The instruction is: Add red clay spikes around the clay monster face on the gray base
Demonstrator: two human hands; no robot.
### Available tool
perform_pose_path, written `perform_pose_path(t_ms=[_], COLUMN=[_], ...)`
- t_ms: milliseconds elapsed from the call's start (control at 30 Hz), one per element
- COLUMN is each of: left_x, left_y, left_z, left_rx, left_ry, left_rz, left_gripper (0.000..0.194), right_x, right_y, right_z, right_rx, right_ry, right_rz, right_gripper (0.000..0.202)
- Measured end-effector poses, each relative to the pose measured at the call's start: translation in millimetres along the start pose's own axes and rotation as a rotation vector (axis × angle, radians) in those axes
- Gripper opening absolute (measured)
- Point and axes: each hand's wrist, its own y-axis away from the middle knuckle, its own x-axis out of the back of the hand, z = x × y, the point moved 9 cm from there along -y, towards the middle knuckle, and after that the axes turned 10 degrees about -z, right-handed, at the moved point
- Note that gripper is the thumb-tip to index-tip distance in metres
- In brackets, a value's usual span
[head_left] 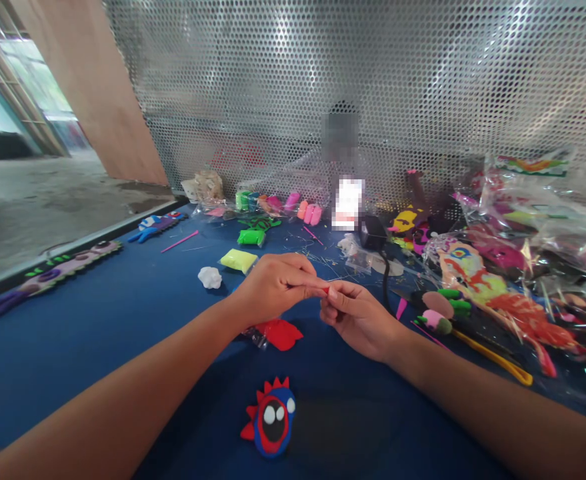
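**Tiny red bit pinched between two hands over a blue table**

So the person's left hand (275, 283) and right hand (360, 320) meet fingertip to fingertip above the blue table (97, 360), with a small red piece (326, 290) right where they touch. The left thumb and fingers are pressed together at it, pretty straight, and the right thumb and forefinger pinch it from the other side, with the other right fingers curled under. It's so small that its exact shape is hard to make out.

Below the left hand there's a flat red lump (283, 334) lying partly on some crinkly clear wrap (257, 338). Nearer the person sits a blue and red face figure (274, 420), with red spikes along its edge, a dark middle and white oval eyes.

Past the left forearm: a white lump (209, 277), a pale yellow block (239, 261) just beside it, a bright green block (251, 237) farther back and a thin pink stick (179, 241) off to the left. Over on the right it's a proper pile, clear plastic bags (527, 220) and colorful figures all jumbled together. A perforated metal panel (253, 80) stands behind the lot.
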Motion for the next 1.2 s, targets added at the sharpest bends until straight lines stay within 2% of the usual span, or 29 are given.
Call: perform_pose_path(t_ms=[200, 400, 600, 1200], left_x=[-3.0, -2.2, -7.7, -4.0], left_y=[0.0, -0.3, 1.0, 1.3], left_z=[4.4, 5.4, 3.3, 2.0], left_rx=[-0.045, -0.049, -0.07, -0.07], left_ry=[0.028, -0.167, -0.265, -0.283], left_rz=[-0.021, -0.023, -0.103, -0.061], left_gripper=[0.013, 0.015, 0.022, 0.016], right_x=[-1.4, -1.9, -2.6, 2.8], right_y=[1.0, -0.1, 0.9, 0.3], right_z=[2.4, 0.2, -1.2, -0.9], right_rx=[-0.002, 0.004, 0.01, 0.017], right_ry=[0.012, 0.008, 0.082, 0.058], right_rz=[-0.025, 0.005, 0.032, 0.089], right_gripper=[0.016, 0.018, 0.012, 0.019])
